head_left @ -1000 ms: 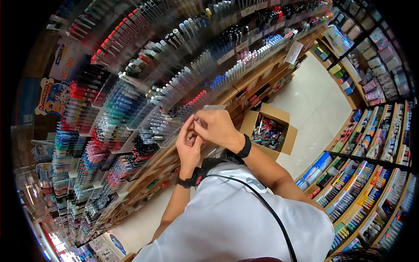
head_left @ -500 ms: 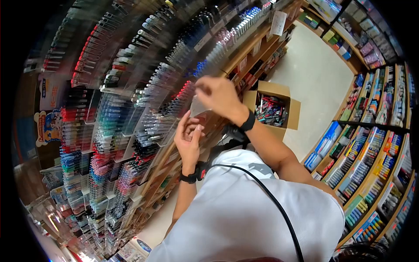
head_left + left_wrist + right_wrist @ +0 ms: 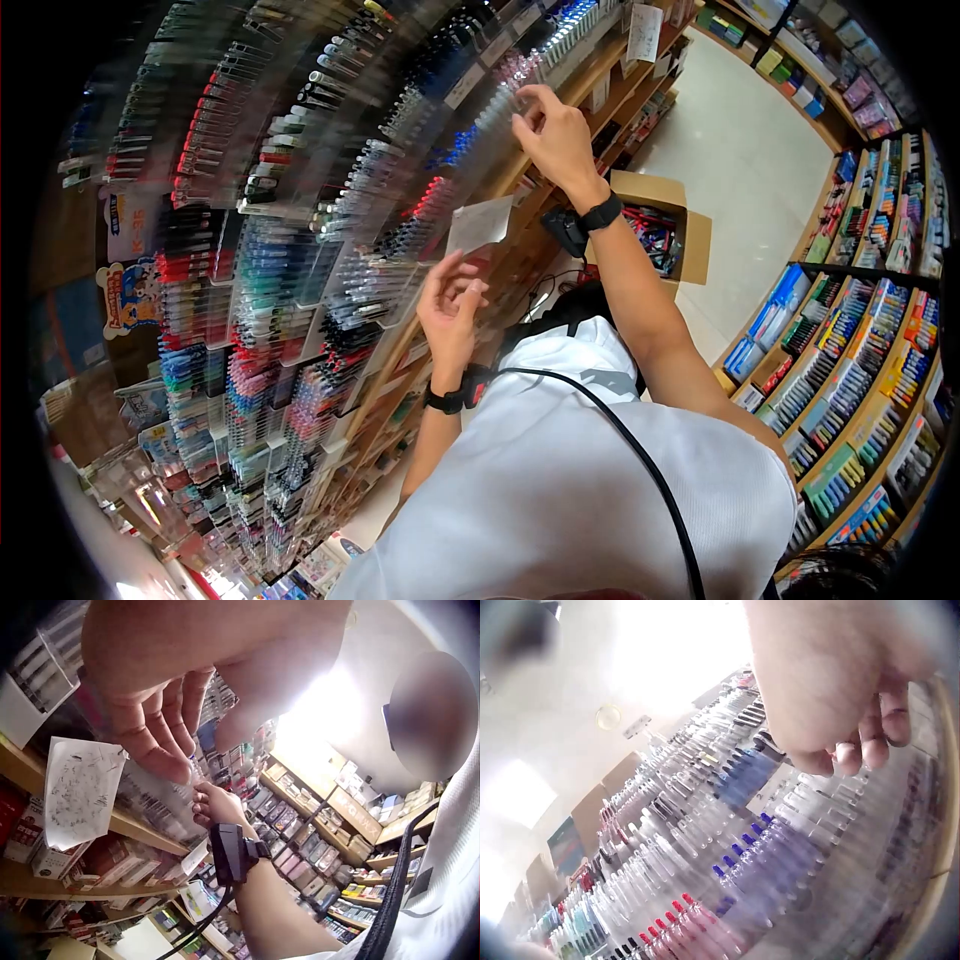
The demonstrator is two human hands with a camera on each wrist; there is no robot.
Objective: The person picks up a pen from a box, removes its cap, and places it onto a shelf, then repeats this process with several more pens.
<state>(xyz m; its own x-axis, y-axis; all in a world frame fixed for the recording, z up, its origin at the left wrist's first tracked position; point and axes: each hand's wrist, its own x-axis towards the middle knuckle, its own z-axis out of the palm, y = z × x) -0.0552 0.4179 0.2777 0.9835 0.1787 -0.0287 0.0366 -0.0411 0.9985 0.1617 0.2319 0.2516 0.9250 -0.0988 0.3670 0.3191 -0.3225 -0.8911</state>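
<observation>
My right hand [image 3: 558,140] reaches out over the pen rack, its index finger and thumb bent with a gap between their tips. In the right wrist view, its curled fingers hang close over a row of clear pens [image 3: 821,806], beside pens with blue tips [image 3: 757,859]. My left hand [image 3: 450,310] is held up before the rack, fingers loosely bent and thumb apart; nothing shows in its grasp. Just past its fingertips in the head view, a white scribbled sheet [image 3: 480,225] hangs at the shelf edge; the left wrist view shows this sheet [image 3: 82,791] covered in dark pen marks.
Stepped acrylic racks of pens [image 3: 270,270] fill the left side. An open cardboard box [image 3: 690,245] holding many pens stands on the floor to the right. Shelves of markers [image 3: 850,400] line the far right. A black cable [image 3: 620,430] crosses the white shirt.
My two hands were together a second ago. The right has moved away, forward and right over the rack, while the left has stayed raised. The scribbled sheet shows more fully between them.
</observation>
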